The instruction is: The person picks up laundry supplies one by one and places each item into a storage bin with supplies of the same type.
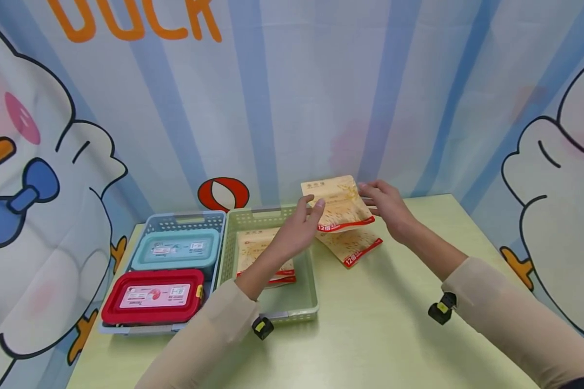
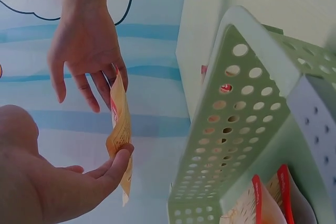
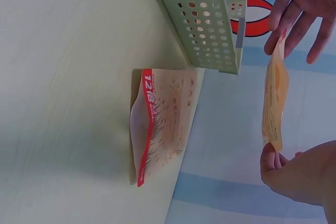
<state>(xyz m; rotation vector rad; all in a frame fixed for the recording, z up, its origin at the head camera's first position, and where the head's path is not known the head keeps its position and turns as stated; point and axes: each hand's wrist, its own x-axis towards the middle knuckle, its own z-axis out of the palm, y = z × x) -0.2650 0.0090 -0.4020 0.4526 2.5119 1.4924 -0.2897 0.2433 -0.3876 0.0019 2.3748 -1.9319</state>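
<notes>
A cream packet (image 1: 338, 205) printed with grain ears and a red bottom strip is held off the table between both hands. My left hand (image 1: 299, 229) holds its left edge, the thumb over the front. At the opposite edge, the fingers of my right hand (image 1: 389, 208) hold the packet; the right wrist view shows these fingers (image 3: 269, 160) at its end. Beneath it, a second cream packet (image 3: 167, 124) lies on the table. Left of the hands, a green basket (image 1: 292, 312) contains similar packets (image 1: 258, 246), partly hidden by my left forearm.
A blue basket (image 1: 161, 220) stands against the green one's left side. Inside it are a light blue lidded box (image 1: 177, 249) and a red lidded box (image 1: 153, 296). Behind the pale green table (image 1: 370, 335) hangs a striped cartoon-duck backdrop (image 1: 311, 97).
</notes>
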